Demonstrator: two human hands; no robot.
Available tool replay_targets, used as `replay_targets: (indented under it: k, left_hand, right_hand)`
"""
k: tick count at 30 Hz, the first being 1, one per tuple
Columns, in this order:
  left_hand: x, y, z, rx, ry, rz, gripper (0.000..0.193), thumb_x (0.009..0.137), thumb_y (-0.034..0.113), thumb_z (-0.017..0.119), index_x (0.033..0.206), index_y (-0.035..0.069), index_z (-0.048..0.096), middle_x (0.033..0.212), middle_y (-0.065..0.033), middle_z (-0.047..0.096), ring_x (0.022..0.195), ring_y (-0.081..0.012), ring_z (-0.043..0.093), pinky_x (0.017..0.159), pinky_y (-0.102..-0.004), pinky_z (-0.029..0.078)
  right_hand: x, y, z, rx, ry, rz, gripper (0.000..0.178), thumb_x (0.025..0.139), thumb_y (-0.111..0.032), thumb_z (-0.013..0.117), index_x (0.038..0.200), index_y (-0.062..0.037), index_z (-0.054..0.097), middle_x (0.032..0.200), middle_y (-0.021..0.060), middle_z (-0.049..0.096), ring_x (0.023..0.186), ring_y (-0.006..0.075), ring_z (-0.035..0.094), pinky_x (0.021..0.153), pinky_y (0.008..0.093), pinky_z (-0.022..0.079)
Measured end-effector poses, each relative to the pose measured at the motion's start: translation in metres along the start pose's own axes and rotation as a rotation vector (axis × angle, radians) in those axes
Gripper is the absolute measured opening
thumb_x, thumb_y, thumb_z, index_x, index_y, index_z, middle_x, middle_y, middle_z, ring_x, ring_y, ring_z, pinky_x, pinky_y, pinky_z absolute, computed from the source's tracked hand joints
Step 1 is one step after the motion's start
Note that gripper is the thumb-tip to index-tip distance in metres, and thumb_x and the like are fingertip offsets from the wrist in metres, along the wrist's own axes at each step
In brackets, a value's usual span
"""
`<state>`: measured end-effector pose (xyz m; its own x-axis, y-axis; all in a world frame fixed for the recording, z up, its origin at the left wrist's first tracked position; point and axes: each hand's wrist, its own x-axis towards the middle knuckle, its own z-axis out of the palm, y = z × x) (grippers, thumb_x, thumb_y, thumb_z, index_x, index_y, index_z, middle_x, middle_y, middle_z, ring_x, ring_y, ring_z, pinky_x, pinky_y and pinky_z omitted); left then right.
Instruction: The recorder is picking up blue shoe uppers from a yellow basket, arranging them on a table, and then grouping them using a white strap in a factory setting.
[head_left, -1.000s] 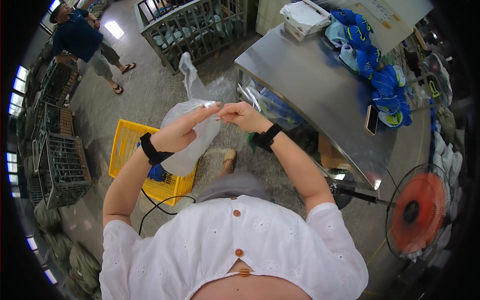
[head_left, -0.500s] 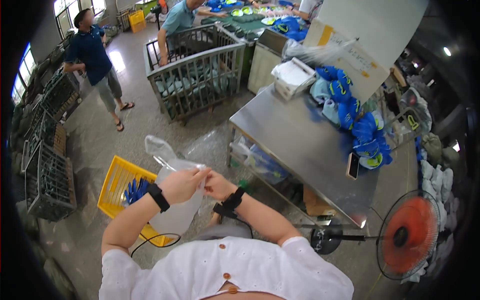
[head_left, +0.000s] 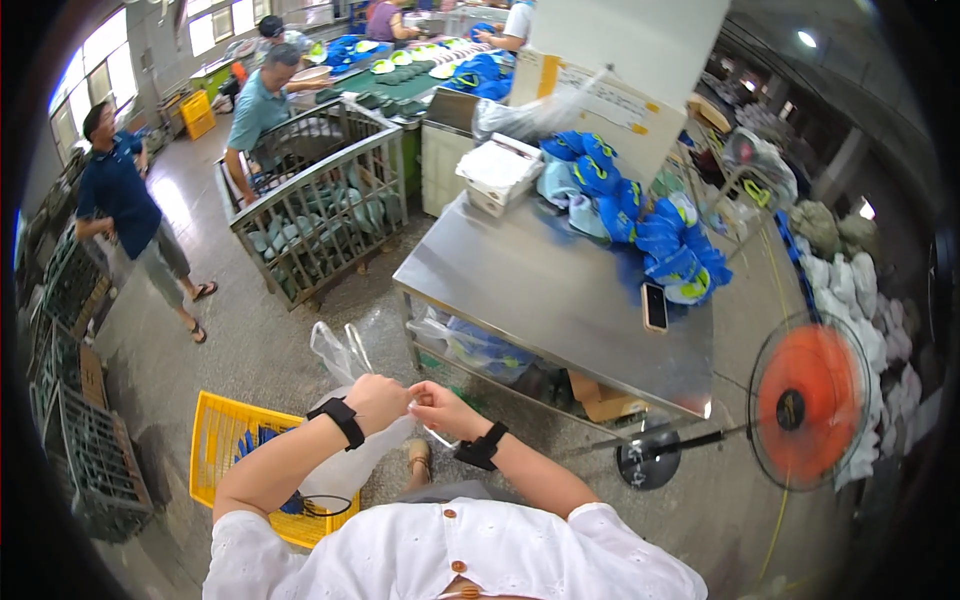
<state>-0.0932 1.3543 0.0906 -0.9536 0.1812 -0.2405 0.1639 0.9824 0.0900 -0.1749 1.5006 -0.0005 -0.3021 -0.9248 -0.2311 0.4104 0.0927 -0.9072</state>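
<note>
A translucent white plastic bag (head_left: pixel 345 472) hangs from my hands in front of my chest, its looped handles (head_left: pixel 342 350) sticking up beyond my left hand. My left hand (head_left: pixel 374 402) is closed on the bag's top edge, fingers pinched. My right hand (head_left: pixel 446 410) pinches the edge beside it, thumb and finger together, and the two hands almost touch. Just what lies between the fingertips is too small to make out. Below my left forearm stands a yellow plastic basket (head_left: pixel 205 440) with blue things (head_left: pixel 262 438) in it, partly hidden by the arm and bag.
A metal table (head_left: pixel 520 270) to the right bears a white box (head_left: pixel 500 170), blue and yellow-green shoe-like pieces (head_left: pixel 640 225) and a phone (head_left: pixel 655 307). An orange fan (head_left: pixel 810 405) stands at right. Ahead are a slatted cart (head_left: pixel 330 200) and a person (head_left: pixel 262 115); another person (head_left: pixel 125 200) stands left.
My view has tilted up and turned right, so the room sits lower and further left. Both hands remain on the bag, now lower in view, and its loops have shifted.
</note>
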Motion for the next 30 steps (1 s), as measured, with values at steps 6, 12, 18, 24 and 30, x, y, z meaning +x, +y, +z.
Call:
replay_targets:
  k: [6, 12, 18, 24, 30]
  left_hand:
    - [0.078, 0.056, 0.013, 0.003, 0.087, 0.386, 0.017, 0.075, 0.025, 0.054, 0.077, 0.009, 0.059, 0.079, -0.0068, 0.055, 0.072, -0.0254, 0.058, 0.061, -0.0365, 0.048]
    - [0.150, 0.142, 0.010, -0.133, 0.015, 0.631, 0.015, 0.078, 0.021, 0.052, 0.073, 0.007, 0.055, 0.078, -0.0079, 0.056, 0.077, -0.0261, 0.056, 0.065, -0.0376, 0.046]
    - [0.206, 0.232, 0.037, -0.090, -0.055, 0.830, 0.013, 0.078, 0.019, 0.051, 0.077, 0.006, 0.054, 0.077, -0.0085, 0.055, 0.082, -0.0265, 0.055, 0.069, -0.0373, 0.045]
    - [0.244, 0.293, 0.069, -0.166, -0.070, 1.063, 0.006, 0.076, 0.010, 0.054, 0.079, 0.006, 0.055, 0.080, -0.0078, 0.054, 0.081, -0.0276, 0.053, 0.070, -0.0367, 0.043]
    - [0.299, 0.336, 0.114, -0.221, -0.131, 1.324, 0.007, 0.072, 0.011, 0.056, 0.078, 0.008, 0.056, 0.078, -0.0077, 0.053, 0.081, -0.0270, 0.052, 0.071, -0.0367, 0.043]
  right_hand:
    - [-0.092, 0.006, -0.053, -0.199, 0.345, -0.154, 0.024, 0.082, -0.008, 0.052, 0.106, -0.0063, 0.049, 0.073, -0.0002, 0.055, 0.057, 0.0034, 0.045, 0.048, 0.0186, 0.038]
    - [-0.210, 0.028, -0.098, -0.054, 0.735, -0.195, 0.019, 0.082, -0.007, 0.044, 0.098, -0.0010, 0.053, 0.067, 0.0048, 0.059, 0.050, 0.0064, 0.047, 0.045, 0.0204, 0.037]
    - [-0.305, 0.059, -0.137, 0.040, 0.948, -0.063, 0.018, 0.081, -0.005, 0.044, 0.095, 0.0016, 0.054, 0.067, 0.0062, 0.057, 0.057, 0.0090, 0.052, 0.045, 0.0209, 0.037]
    - [-0.362, 0.085, -0.167, 0.017, 1.080, 0.040, 0.017, 0.079, -0.006, 0.049, 0.093, -0.0004, 0.057, 0.077, 0.0054, 0.058, 0.065, 0.0101, 0.056, 0.054, 0.0229, 0.042]
    - [-0.361, 0.082, -0.186, -0.101, 1.124, -0.025, 0.038, 0.074, -0.009, 0.063, 0.110, -0.0007, 0.055, 0.085, 0.0020, 0.059, 0.074, 0.0078, 0.051, 0.065, 0.0231, 0.042]
